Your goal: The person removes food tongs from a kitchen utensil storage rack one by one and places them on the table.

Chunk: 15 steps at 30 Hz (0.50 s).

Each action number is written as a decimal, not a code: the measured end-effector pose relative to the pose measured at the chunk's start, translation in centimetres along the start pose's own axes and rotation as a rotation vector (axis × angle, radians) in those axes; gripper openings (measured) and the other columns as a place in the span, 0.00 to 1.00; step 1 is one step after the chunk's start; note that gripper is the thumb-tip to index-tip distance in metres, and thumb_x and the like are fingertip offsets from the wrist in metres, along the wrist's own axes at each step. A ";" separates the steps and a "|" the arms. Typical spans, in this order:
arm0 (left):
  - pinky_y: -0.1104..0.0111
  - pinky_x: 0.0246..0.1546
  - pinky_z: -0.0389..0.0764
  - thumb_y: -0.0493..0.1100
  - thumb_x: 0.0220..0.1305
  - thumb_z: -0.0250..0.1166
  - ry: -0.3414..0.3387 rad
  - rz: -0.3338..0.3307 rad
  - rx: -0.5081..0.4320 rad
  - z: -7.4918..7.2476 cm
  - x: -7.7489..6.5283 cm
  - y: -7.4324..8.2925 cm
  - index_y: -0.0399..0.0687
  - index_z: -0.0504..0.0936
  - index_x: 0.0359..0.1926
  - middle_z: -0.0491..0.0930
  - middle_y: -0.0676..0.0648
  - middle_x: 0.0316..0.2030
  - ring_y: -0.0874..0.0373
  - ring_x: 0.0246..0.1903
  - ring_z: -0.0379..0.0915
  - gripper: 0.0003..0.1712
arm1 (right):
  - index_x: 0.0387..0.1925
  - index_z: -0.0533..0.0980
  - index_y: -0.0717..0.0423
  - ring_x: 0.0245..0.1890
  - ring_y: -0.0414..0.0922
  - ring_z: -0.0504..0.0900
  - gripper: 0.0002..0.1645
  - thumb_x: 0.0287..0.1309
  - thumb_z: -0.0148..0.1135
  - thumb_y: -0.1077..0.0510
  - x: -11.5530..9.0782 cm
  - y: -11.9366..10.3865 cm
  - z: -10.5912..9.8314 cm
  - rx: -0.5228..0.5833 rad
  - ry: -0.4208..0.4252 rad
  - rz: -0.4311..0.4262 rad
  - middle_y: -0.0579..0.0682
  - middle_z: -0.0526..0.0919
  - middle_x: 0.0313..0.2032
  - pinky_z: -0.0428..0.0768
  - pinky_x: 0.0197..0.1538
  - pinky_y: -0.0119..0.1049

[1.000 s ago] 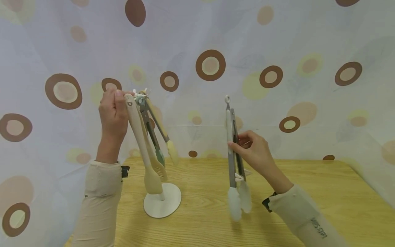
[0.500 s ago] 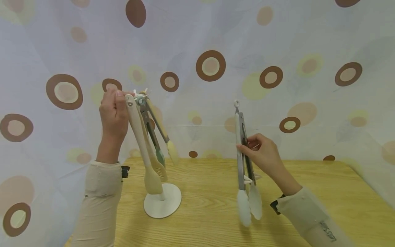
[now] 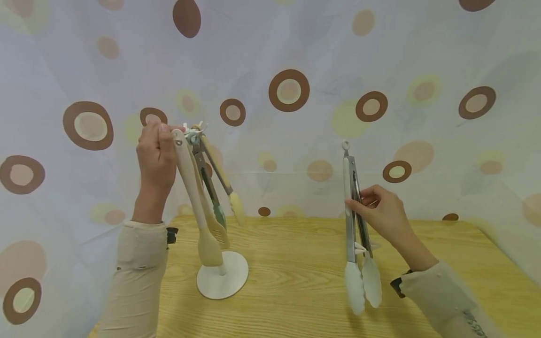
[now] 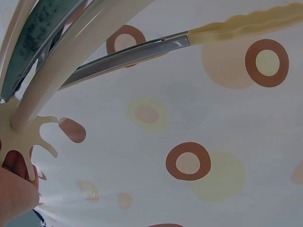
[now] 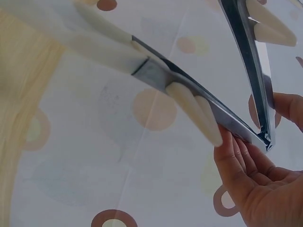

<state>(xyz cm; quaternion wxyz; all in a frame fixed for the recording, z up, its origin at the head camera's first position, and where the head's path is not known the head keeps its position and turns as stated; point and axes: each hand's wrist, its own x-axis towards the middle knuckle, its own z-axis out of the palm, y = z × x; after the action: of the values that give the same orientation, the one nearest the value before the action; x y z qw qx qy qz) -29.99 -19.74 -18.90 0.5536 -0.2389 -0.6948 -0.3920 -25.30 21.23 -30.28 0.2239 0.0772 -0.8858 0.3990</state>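
My left hand grips the hooked top of a white utensil stand. From the stand hang a cream spoon-like utensil, a slotted turner, tongs with green tips and tongs with yellow tips. On the right, my right hand pinches white-tipped tongs by their arms, between thumb and fingers. They hang tips down above the table, arms slightly spread, with a white ring at the top. Small cream prongs on their arms show in the right wrist view.
A wood-grain table lies beneath both hands. Behind it hangs a pale curtain with brown and yellow circles. The stand's round base rests on the table at left of centre.
My right hand has carried the white-tipped tongs rightward and slightly lower, away from the stand. My left hand and the stand have stayed where they were.
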 end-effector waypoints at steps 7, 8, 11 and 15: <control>0.64 0.39 0.63 0.40 0.68 0.44 0.002 -0.005 0.012 0.0 -0.1 -0.1 0.28 0.81 0.32 0.70 0.43 0.26 0.47 0.32 0.63 0.22 | 0.46 0.75 0.66 0.34 0.44 0.76 0.27 0.58 0.64 0.46 -0.4 1.8 -1.6 -0.022 0.008 0.021 0.59 0.81 0.37 0.75 0.32 0.31; 0.64 0.39 0.63 0.40 0.68 0.44 0.002 -0.005 0.013 0.0 -0.1 -0.1 0.28 0.81 0.32 0.70 0.39 0.27 0.47 0.32 0.63 0.22 | 0.46 0.75 0.66 0.33 0.43 0.76 0.28 0.58 0.64 0.45 -0.5 2.0 -1.8 -0.029 0.008 0.026 0.59 0.81 0.37 0.75 0.31 0.31; 0.64 0.39 0.63 0.40 0.68 0.44 -0.004 -0.005 0.014 0.0 -0.1 -0.1 0.27 0.80 0.33 0.69 0.33 0.29 0.47 0.32 0.63 0.22 | 0.46 0.75 0.67 0.32 0.42 0.76 0.29 0.58 0.64 0.45 -0.7 2.6 -2.6 -0.047 -0.001 0.038 0.60 0.81 0.37 0.75 0.31 0.31; 0.64 0.39 0.63 0.40 0.68 0.44 -0.009 -0.001 0.018 0.0 -0.1 -0.2 0.27 0.80 0.33 0.70 0.33 0.29 0.46 0.32 0.64 0.22 | 0.46 0.74 0.68 0.31 0.41 0.76 0.29 0.59 0.63 0.44 -1.0 3.5 -3.5 -0.079 -0.011 0.052 0.60 0.80 0.36 0.75 0.30 0.32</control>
<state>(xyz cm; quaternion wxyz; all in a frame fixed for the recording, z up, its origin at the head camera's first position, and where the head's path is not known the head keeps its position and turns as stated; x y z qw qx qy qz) -30.08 -19.85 -19.03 0.5523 -0.2353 -0.7009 -0.3851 -24.37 26.18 -31.05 0.2116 0.0475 -0.9039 0.3688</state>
